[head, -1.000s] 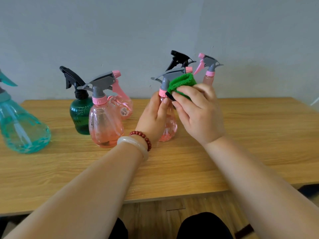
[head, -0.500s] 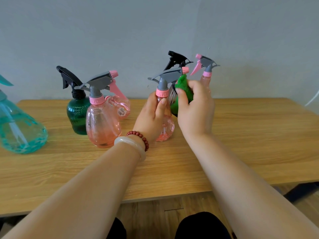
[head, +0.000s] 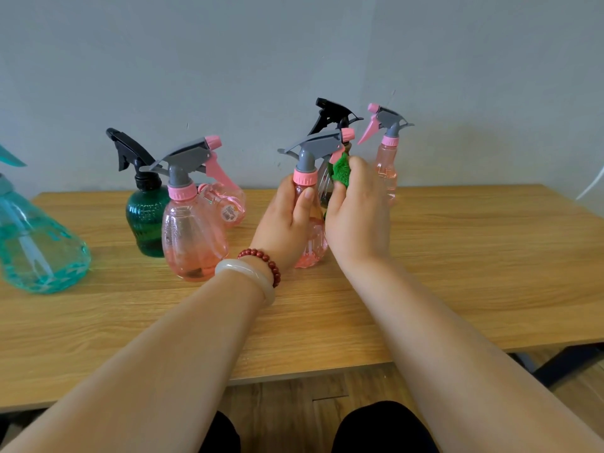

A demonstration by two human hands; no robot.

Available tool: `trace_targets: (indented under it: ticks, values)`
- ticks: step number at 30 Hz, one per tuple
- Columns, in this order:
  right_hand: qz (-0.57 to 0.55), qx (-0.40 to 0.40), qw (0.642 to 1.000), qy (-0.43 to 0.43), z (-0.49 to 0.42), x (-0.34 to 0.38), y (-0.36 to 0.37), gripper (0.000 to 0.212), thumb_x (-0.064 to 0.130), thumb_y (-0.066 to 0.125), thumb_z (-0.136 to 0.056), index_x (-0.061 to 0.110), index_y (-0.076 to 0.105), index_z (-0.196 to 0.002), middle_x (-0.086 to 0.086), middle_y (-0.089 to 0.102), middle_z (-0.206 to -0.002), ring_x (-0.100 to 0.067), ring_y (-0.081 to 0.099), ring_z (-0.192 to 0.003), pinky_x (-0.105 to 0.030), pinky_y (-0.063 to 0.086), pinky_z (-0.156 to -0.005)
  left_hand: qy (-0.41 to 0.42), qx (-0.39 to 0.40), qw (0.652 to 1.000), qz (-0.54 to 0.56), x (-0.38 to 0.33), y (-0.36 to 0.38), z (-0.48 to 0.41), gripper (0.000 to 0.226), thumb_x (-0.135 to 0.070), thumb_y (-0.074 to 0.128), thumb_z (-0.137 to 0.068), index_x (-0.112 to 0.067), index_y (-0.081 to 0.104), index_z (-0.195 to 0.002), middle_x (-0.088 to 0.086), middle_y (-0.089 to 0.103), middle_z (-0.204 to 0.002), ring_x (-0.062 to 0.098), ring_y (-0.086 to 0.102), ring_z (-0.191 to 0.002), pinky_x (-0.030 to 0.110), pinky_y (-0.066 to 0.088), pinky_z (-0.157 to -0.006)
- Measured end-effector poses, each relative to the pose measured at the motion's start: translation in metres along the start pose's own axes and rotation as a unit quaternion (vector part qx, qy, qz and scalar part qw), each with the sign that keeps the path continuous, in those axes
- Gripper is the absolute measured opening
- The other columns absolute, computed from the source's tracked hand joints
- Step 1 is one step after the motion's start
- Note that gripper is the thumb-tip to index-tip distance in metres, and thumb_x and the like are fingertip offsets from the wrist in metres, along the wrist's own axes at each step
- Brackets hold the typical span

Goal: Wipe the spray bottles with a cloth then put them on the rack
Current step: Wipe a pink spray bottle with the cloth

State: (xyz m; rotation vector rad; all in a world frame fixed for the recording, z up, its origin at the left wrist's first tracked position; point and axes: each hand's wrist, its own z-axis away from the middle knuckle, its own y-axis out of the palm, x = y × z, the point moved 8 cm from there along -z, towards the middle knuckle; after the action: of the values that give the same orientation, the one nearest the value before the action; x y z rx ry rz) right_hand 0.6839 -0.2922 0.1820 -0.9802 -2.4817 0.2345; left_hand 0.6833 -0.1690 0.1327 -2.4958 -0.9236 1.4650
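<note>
My left hand [head: 287,220] grips the neck of a small pink spray bottle [head: 312,243] with a grey trigger head, standing on the wooden table [head: 457,256]. My right hand [head: 358,210] holds a green cloth [head: 341,170] against the right side of that bottle, just under the trigger. Most of the cloth is hidden inside my fingers. No rack is in view.
More spray bottles stand on the table: a bigger pink one [head: 192,237], a dark green one with a black head [head: 145,214], a pink one lying behind [head: 225,204], a teal one [head: 36,250] at far left, a dark-headed one [head: 330,122] and a slim pink one [head: 387,165] behind my hands.
My right hand has slid the green cloth from the top of the bottle's trigger head down to its right side. My left hand keeps its grip on the neck.
</note>
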Motion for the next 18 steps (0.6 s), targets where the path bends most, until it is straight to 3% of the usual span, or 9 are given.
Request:
trace_targets:
  ticks: [3, 5, 7, 11, 14, 18]
  values:
    - [-0.058, 0.013, 0.997, 0.047, 0.003, -0.011, 0.0, 0.009, 0.009, 0.061, -0.093, 0.001, 0.063, -0.096, -0.009, 0.064, -0.079, -0.019, 0.05, -0.066, -0.017, 0.028, -0.059, 0.002, 0.0, 1.0, -0.005, -0.002, -0.002, 0.0, 0.02, -0.033, 0.033, -0.107, -0.022, 0.048, -0.115, -0.013, 0.057, -0.094, -0.001, 0.056, -0.084, 0.024, 0.046, -0.076]
    - [-0.09, 0.021, 0.993, 0.073, 0.007, -0.021, 0.0, 0.016, 0.017, 0.06, -0.097, 0.005, 0.062, -0.087, 0.005, 0.052, -0.069, -0.011, 0.039, -0.057, -0.014, 0.028, -0.054, 0.001, 0.004, 1.0, -0.003, -0.005, -0.002, 0.002, 0.019, -0.031, 0.033, -0.107, -0.022, 0.046, -0.117, -0.015, 0.056, -0.091, -0.01, 0.056, -0.078, 0.009, 0.042, -0.068]
    - [-0.124, 0.041, 0.987, 0.092, 0.01, -0.027, 0.002, 0.018, 0.022, 0.058, -0.099, 0.008, 0.064, -0.089, 0.016, 0.045, -0.064, -0.004, 0.04, -0.051, -0.01, 0.031, -0.052, -0.003, 0.006, 1.0, 0.004, -0.006, -0.002, 0.003, 0.022, -0.028, 0.034, -0.107, -0.017, 0.047, -0.121, -0.015, 0.054, -0.091, -0.018, 0.054, -0.076, 0.004, 0.042, -0.063]
    - [-0.173, 0.082, 0.972, 0.134, 0.013, -0.029, -0.002, 0.012, 0.024, 0.059, -0.099, 0.021, 0.06, -0.087, 0.013, 0.042, -0.053, 0.002, 0.047, -0.05, -0.011, 0.031, -0.047, 0.002, 0.006, 1.0, -0.012, -0.003, -0.002, 0.002, 0.015, -0.032, 0.033, -0.107, -0.025, 0.044, -0.113, -0.017, 0.054, -0.091, -0.017, 0.052, -0.077, 0.003, 0.038, -0.066]
    - [-0.176, 0.085, 0.968, 0.157, 0.02, -0.034, -0.004, 0.021, 0.026, 0.058, -0.099, 0.026, 0.052, -0.079, 0.01, 0.042, -0.053, 0.0, 0.043, -0.049, -0.013, 0.03, -0.047, 0.003, 0.007, 1.0, -0.018, -0.002, -0.003, 0.003, 0.014, -0.032, 0.032, -0.106, -0.025, 0.043, -0.113, -0.016, 0.053, -0.09, -0.015, 0.053, -0.078, 0.004, 0.039, -0.067]
    - [-0.187, 0.0, 0.95, 0.25, 0.024, -0.054, -0.02, 0.028, 0.029, 0.054, -0.1, 0.027, 0.049, -0.073, 0.011, 0.048, -0.061, 0.004, 0.047, -0.056, -0.013, 0.032, -0.054, -0.004, 0.01, 1.0, -0.024, 0.0, -0.002, 0.002, 0.016, -0.037, 0.031, -0.106, -0.028, 0.042, -0.115, -0.018, 0.052, -0.091, -0.007, 0.052, -0.078, 0.009, 0.037, -0.065]
